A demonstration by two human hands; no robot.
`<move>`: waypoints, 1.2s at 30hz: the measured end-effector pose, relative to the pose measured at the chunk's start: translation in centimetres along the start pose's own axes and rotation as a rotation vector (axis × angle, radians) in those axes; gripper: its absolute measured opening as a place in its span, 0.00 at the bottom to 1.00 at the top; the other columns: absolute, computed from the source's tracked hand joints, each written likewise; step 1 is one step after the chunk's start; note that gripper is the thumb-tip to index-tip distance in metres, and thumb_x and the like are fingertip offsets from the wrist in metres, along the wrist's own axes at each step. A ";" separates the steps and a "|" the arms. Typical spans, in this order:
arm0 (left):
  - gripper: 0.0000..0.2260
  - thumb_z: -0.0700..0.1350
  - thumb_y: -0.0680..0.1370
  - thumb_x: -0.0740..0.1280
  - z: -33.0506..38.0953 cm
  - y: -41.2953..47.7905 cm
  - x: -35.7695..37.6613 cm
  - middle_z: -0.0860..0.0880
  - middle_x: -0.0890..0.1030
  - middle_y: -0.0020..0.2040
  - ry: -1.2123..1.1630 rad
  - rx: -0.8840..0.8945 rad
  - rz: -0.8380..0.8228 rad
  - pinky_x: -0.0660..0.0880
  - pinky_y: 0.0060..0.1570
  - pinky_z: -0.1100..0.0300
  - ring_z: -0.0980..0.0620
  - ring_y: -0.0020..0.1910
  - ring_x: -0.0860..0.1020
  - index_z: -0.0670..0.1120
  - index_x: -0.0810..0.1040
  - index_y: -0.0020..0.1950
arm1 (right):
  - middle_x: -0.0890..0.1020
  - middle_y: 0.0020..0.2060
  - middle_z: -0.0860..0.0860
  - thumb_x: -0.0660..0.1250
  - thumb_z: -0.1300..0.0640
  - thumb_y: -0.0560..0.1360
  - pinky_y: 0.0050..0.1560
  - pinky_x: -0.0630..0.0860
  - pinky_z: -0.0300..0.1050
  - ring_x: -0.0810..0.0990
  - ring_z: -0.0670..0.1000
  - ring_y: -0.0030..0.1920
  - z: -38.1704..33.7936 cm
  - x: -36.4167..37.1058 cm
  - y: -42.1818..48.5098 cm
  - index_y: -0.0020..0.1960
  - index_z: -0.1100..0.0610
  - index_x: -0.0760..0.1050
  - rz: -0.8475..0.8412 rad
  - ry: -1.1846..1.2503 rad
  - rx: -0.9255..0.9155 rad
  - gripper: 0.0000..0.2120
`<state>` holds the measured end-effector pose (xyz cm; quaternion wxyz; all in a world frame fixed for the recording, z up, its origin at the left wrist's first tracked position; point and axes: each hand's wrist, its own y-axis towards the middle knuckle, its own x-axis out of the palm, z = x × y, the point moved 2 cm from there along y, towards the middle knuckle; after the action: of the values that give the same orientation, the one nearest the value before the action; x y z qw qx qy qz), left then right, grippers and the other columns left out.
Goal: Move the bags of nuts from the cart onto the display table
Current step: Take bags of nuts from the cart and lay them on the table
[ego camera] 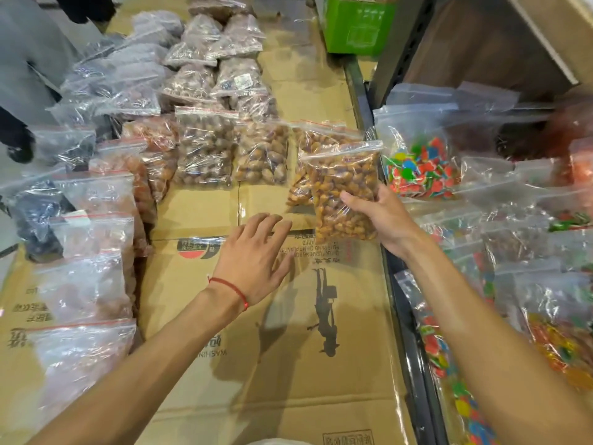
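Note:
My right hand [382, 216] grips a clear zip bag of orange-brown nuts [343, 187] by its lower right side and holds it upright just above the cardboard-covered display table [288, 332]. Behind it lies a similar bag of orange nuts [308, 155]. My left hand [256, 252], a red string on its wrist, hovers palm down with fingers spread over the bare cardboard, left of the held bag. Two bags of brown nuts [205, 149] lie side by side further back. The cart [407, 316] is on the right, and its dark rim runs along the table's edge.
Several clear bags of nuts and dried fruit line the table's left side and far end. On the right, bags of coloured candy [420, 168] fill the cart. A green box [356, 24] stands at the back. Another person's legs [29, 75] show at top left.

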<state>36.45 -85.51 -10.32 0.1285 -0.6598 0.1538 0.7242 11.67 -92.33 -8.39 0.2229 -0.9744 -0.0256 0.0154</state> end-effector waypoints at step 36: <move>0.22 0.46 0.74 0.79 3.9 6.6 5.2 0.49 0.83 0.59 -1.104 -0.586 0.146 0.82 0.54 0.57 0.56 0.50 0.83 0.47 0.76 0.66 | 0.82 0.62 0.50 0.75 0.57 0.80 0.51 0.74 0.24 0.79 0.37 0.56 5.3 0.6 0.0 0.70 0.55 0.79 0.394 -0.293 -0.274 0.19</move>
<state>29.82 -90.16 -14.79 -0.0469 -0.1843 -0.0956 0.9771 12.01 -90.04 -13.18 0.0756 -0.9690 0.1305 0.1956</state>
